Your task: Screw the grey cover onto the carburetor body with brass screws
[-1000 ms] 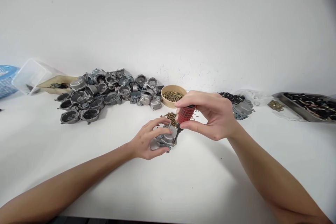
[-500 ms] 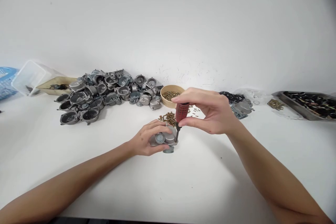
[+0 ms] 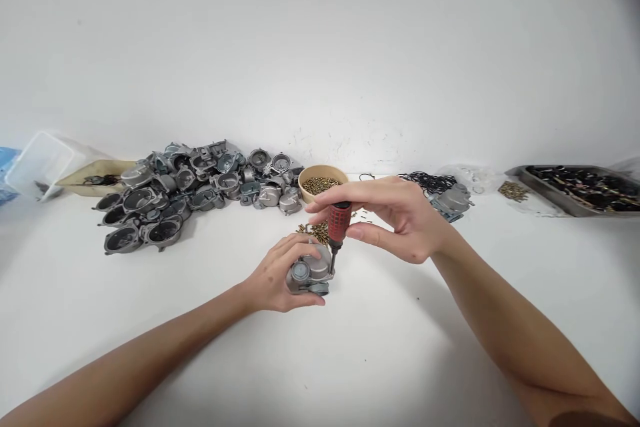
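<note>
My left hand (image 3: 277,277) is wrapped round a grey metal carburetor (image 3: 316,268) on the white table, thumb along its near side and fingers over the top. In my right hand (image 3: 395,220) is a screwdriver (image 3: 339,221) with a red and black handle. The thumb presses the handle's side while the fingers stretch across its top. The shaft points down, its tip at a corner of the carburetor's flange; any screw there is too small to make out. Just behind the carburetor lies a loose pile of brass-coloured screws (image 3: 315,233), partly hidden by my hands.
A heap of grey carburetor bodies (image 3: 165,193) spreads across the back left. Behind my hands stands a round tub (image 3: 305,180) of brass pieces. Farther right are black rings (image 3: 430,180), another carburetor (image 3: 453,201) and a metal tray (image 3: 537,193) of dark parts.
My right fingers have straightened from their curl over the screwdriver's handle. My left thumb has slid lower along the carburetor. The whole view has shifted slightly.
</note>
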A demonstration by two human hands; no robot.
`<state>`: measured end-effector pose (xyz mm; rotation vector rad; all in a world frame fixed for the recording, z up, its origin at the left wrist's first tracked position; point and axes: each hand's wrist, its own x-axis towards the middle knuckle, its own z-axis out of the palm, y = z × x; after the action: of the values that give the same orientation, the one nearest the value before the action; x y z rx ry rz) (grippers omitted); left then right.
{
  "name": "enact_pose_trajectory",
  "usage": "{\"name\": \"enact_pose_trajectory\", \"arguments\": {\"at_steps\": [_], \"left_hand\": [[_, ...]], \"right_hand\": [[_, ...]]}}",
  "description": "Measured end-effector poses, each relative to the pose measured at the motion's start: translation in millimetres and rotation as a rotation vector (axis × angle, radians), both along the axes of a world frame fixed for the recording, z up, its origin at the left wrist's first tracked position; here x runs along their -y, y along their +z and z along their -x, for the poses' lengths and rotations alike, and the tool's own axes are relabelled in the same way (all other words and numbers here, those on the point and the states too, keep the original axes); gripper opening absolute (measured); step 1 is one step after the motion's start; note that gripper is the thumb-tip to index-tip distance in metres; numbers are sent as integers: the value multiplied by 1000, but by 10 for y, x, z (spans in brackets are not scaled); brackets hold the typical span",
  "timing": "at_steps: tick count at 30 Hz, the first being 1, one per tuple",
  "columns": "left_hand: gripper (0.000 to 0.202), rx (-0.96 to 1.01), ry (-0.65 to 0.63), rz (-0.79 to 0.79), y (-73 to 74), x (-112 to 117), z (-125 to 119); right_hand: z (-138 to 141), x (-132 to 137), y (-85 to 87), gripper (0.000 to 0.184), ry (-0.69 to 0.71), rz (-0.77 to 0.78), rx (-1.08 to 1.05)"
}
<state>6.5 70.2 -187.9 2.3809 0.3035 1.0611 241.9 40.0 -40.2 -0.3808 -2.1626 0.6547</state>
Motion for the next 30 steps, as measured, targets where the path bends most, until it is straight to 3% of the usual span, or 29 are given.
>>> {"name": "enact_pose_trajectory", "arguments": {"at_steps": [2, 6, 12, 17, 22, 27, 30], "left_hand": [[60, -20, -3, 91, -3, 31, -11], [56, -74, -12, 216, 7, 64, -12], [52, -90, 20, 212, 20, 64, -13], [52, -67, 47, 181, 10, 69, -25], [50, -65, 37, 166, 4, 68, -24], [51, -48, 30, 156, -8, 64, -24], [50, -56, 25, 164, -10, 63, -23]], "right_hand": [[-1, -3, -5, 42, 13, 29, -24], [-3, -23, -13, 36, -64, -64, -46], [-10, 15, 5, 41, 8, 3, 2], [-1, 7, -7, 36, -102, -132, -16], [3, 32, 4, 42, 5, -26, 24], [-2, 29, 34, 27, -92, -96, -3], [-27, 62, 78, 31, -22, 2, 69]]}}
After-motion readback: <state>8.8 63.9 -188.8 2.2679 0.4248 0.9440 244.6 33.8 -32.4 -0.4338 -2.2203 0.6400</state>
